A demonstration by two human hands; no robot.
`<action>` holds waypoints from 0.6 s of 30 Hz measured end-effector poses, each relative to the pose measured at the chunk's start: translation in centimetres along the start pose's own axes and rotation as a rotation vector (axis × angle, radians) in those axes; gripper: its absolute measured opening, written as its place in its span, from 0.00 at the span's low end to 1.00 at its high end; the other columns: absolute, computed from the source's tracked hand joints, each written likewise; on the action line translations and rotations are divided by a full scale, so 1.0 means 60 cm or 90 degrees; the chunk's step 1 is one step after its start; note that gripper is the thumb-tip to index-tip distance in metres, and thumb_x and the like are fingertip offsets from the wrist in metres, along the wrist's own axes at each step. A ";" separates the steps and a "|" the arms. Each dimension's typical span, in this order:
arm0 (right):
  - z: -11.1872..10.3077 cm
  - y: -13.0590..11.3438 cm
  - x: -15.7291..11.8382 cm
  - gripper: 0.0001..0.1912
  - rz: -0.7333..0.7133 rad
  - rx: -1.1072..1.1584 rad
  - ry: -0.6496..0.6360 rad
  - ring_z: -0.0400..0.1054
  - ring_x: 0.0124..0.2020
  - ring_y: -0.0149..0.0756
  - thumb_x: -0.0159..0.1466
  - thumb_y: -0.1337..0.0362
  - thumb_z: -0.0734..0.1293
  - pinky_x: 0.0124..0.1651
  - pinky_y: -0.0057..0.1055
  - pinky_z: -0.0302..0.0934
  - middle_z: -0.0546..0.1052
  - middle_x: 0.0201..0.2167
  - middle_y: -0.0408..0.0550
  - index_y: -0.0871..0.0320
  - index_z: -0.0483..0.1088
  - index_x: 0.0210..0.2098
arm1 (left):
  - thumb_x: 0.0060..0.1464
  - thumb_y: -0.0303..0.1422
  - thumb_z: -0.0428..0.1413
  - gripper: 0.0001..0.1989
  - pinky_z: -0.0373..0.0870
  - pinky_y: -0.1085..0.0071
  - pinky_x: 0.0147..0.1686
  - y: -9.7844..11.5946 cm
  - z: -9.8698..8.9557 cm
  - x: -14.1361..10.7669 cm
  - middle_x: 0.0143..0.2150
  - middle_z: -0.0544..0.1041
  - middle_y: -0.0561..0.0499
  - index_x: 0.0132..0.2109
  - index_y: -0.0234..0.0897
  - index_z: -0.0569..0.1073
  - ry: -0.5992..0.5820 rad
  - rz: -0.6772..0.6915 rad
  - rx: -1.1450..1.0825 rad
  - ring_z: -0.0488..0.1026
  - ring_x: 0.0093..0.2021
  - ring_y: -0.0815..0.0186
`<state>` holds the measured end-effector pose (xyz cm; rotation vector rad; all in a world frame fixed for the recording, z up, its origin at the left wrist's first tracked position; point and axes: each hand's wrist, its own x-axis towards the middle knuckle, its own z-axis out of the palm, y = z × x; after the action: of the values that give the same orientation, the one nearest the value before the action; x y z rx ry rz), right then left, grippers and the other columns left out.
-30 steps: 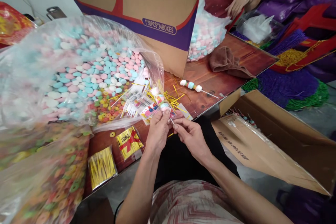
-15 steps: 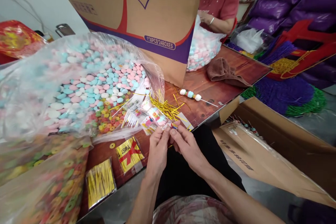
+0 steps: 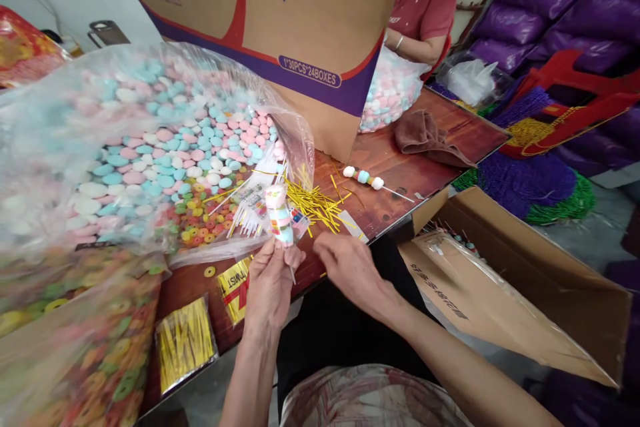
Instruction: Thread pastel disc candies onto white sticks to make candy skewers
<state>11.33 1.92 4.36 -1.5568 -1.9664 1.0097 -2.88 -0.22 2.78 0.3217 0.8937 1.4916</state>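
Note:
Upright in my left hand (image 3: 270,273) is a marshmallow skewer (image 3: 279,213) in a printed clear wrapper. My fingers pinch the gathered wrapper at its lower end, and a bit of white stick shows below. To the right, my right hand (image 3: 350,268) hovers over the table edge with its fingers curled in. Whatever lies between those fingertips, if anything, is hidden. Just beyond it lie loose gold twist ties (image 3: 320,207). Left of them are flat printed wrappers and white sticks (image 3: 245,213). An unwrapped marshmallow skewer (image 3: 364,177) rests farther right.
A big clear bag of pastel candies (image 3: 165,153) and a bag of ring gummies (image 3: 100,347) fill the left. Packets of twist ties (image 3: 186,343) lie near the edge. A tall carton (image 3: 310,47) blocks the back; an open box (image 3: 480,280) stands right. A co-worker (image 3: 425,20) sits beyond.
My hands have come apart. The left has moved left and turned the wrapped skewer upright; the right has let go of the wrapper. The view has shifted slightly.

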 end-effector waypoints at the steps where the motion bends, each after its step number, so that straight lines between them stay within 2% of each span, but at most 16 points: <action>1: -0.008 0.004 0.010 0.11 0.006 -0.112 0.058 0.70 0.34 0.35 0.70 0.68 0.62 0.34 0.29 0.54 0.77 0.33 0.48 0.58 0.72 0.31 | 0.44 0.35 0.72 0.15 0.69 0.77 0.30 -0.002 -0.001 0.002 0.23 0.64 0.58 0.30 0.33 0.75 0.023 0.000 0.014 0.60 0.24 0.77; 3: -0.018 0.011 0.034 0.08 0.052 -0.268 0.133 0.73 0.39 0.39 0.71 0.65 0.63 0.34 0.29 0.55 0.78 0.40 0.51 0.58 0.74 0.38 | 0.42 0.37 0.73 0.17 0.66 0.79 0.28 -0.006 -0.002 0.006 0.23 0.64 0.59 0.34 0.32 0.76 0.055 0.006 0.037 0.58 0.23 0.78; 4: -0.019 0.013 0.045 0.08 0.071 -0.322 0.142 0.73 0.40 0.41 0.72 0.64 0.63 0.33 0.29 0.55 0.78 0.42 0.53 0.58 0.74 0.40 | 0.41 0.38 0.73 0.19 0.65 0.80 0.27 -0.009 -0.001 0.008 0.23 0.65 0.59 0.35 0.32 0.77 0.060 0.015 0.046 0.58 0.23 0.78; 7: -0.007 0.020 0.071 0.09 0.087 -0.437 0.112 0.74 0.42 0.43 0.72 0.69 0.60 0.33 0.30 0.58 0.78 0.42 0.56 0.60 0.73 0.43 | 0.42 0.42 0.72 0.20 0.61 0.81 0.25 -0.016 0.002 0.012 0.24 0.67 0.57 0.32 0.33 0.74 0.055 0.066 0.088 0.59 0.24 0.77; 10: 0.013 0.029 0.081 0.12 0.075 -0.491 0.104 0.74 0.42 0.43 0.70 0.76 0.57 0.33 0.30 0.59 0.76 0.41 0.58 0.62 0.71 0.43 | 0.47 0.44 0.70 0.19 0.58 0.81 0.24 -0.022 0.002 0.014 0.25 0.70 0.55 0.31 0.35 0.71 0.054 0.115 0.133 0.58 0.24 0.77; 14: 0.021 0.041 0.081 0.12 0.069 -0.464 0.135 0.72 0.38 0.41 0.70 0.77 0.54 0.31 0.29 0.58 0.75 0.40 0.57 0.61 0.67 0.43 | 0.50 0.44 0.68 0.19 0.50 0.81 0.20 -0.025 -0.004 0.016 0.25 0.70 0.55 0.32 0.34 0.71 0.067 0.115 0.156 0.52 0.21 0.79; 18: 0.009 0.057 0.079 0.09 0.050 -0.275 0.173 0.68 0.31 0.39 0.69 0.74 0.54 0.30 0.32 0.56 0.74 0.34 0.52 0.58 0.63 0.40 | 0.51 0.44 0.66 0.18 0.47 0.81 0.20 -0.029 -0.005 0.017 0.25 0.68 0.55 0.32 0.34 0.71 0.078 0.109 0.159 0.51 0.21 0.79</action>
<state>11.82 6.66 0.90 -1.8918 -2.0250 0.3797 -2.01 0.44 1.07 0.5043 1.1794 1.5706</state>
